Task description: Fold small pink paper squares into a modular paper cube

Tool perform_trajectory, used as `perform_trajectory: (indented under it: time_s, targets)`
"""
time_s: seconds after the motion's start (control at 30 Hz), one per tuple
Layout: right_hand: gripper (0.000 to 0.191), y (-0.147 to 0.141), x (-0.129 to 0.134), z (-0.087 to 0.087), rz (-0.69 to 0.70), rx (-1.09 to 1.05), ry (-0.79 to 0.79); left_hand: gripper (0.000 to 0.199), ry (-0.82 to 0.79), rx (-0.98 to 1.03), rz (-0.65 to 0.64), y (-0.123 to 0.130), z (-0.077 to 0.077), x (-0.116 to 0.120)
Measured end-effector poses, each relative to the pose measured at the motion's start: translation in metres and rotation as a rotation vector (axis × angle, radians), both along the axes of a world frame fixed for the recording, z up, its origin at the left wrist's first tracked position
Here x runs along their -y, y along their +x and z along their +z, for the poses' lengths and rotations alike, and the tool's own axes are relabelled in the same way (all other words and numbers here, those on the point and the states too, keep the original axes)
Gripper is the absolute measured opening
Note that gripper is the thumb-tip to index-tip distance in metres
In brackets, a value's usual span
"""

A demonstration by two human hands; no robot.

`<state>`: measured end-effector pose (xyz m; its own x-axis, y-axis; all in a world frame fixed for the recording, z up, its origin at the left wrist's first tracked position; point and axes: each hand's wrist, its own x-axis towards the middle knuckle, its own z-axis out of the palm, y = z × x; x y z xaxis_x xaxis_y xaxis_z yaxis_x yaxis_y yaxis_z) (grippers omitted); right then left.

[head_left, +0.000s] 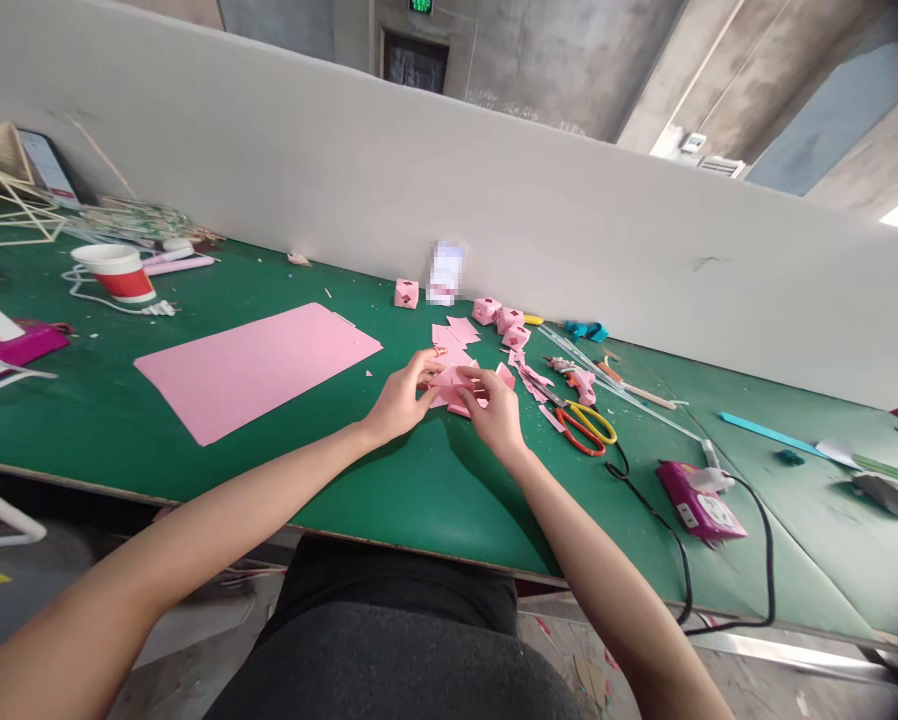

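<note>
A small piece of pink paper (449, 380) is pinched between my left hand (402, 398) and my right hand (495, 412), just above the green table. The fingers of both hands are closed on its edges. More cut pink paper pieces (462, 328) lie right behind my hands. Scissors with red and yellow handles (590, 425) rest to the right of my right hand, among narrow pink strips. Several folded pink paper cubes with diamond-shaped openings (510, 320) stand farther back, and another pink cube (406, 293) sits apart on the left.
A large pink sheet (258, 370) lies to the left. Beyond it stands a red and white paper cup (117, 272). A pink glue gun (580, 382) and a magenta power strip (700, 503) with a black cord are at right. A white partition (306, 150) borders the back.
</note>
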<state>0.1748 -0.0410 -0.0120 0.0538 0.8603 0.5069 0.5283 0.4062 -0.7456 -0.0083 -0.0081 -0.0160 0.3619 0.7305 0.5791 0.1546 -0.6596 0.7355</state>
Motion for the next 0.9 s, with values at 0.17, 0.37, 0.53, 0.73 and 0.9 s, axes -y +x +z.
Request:
perform_trajectory:
  time_s: [0.17,0.37,0.53,0.73,0.9]
  targets:
    - [0.031,-0.0012,0.0010,0.0024,0.017,-0.119,-0.043,0.045,0.013,0.004,0.040,0.0002,-0.0019,-0.0021]
    - [0.034,-0.0026,0.0037,0.0068,-0.008,-0.198,-0.038,0.046,0.015,0.004,0.049,0.0007,-0.0027,-0.0021]
    - [0.039,-0.0013,0.0020,0.0058,0.016,-0.286,-0.069,0.044,0.001,0.056,0.071,0.0002,-0.0007,-0.0005]
    - [0.039,-0.0009,0.0017,0.0061,0.028,-0.342,-0.096,0.032,-0.034,0.126,0.086,0.0001,0.0039,0.0019]
    - [0.037,-0.0024,0.0032,0.0082,0.065,-0.341,-0.119,0.030,-0.091,0.138,0.112,-0.0015,0.0056,0.0005]
